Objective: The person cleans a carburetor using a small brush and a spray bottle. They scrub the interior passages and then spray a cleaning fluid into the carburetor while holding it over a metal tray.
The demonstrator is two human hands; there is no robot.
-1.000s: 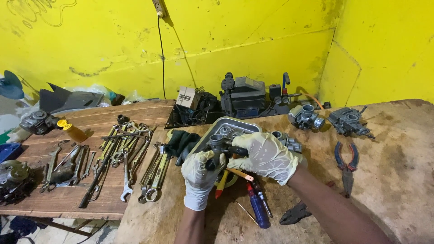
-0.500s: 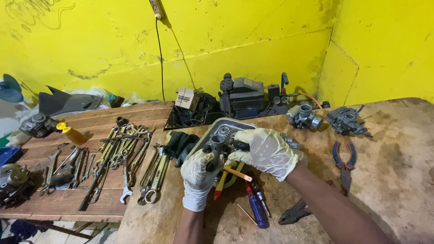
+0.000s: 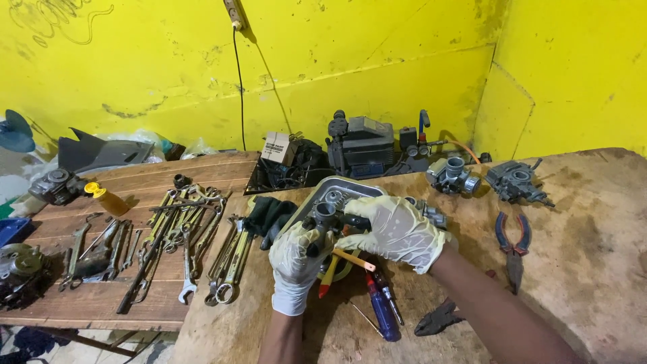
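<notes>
left gloved hand point(image 3: 294, 259) cupping under small grey metal carburetor point(image 3: 327, 219), right gloved hand point(image 3: 394, 229) clamped over top, grimy, round opening facing up

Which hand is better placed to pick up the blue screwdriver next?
Right hand, probably: the blue screwdriver lies just below it, while the left hand grips the carburetor.

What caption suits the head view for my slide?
Gloved left hand and right hand grip a carburetor over a metal tray.
</notes>
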